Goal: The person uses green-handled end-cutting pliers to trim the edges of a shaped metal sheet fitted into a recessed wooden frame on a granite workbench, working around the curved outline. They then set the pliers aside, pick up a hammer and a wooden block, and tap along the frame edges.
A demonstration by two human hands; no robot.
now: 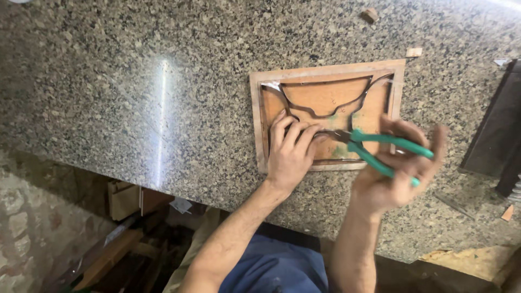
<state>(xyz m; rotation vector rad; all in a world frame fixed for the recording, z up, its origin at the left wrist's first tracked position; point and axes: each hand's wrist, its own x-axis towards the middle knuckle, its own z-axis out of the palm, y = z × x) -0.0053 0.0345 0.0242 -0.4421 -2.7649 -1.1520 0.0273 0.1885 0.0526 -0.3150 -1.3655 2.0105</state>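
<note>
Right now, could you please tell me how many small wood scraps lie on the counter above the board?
2: one scrap near the counter's far edge, another just above the board's right corner. Others may be hidden.

Surface: a speckled granite countertop (163, 81) is carrying everything and catching a bright streak of light
Centre-right: a flat wooden board (325, 70) set with bent metal strips is lying on it
Far edge: two small wood offcuts (370, 14) are sitting apart
Right edge: a dark bar (496, 130) is resting
</note>
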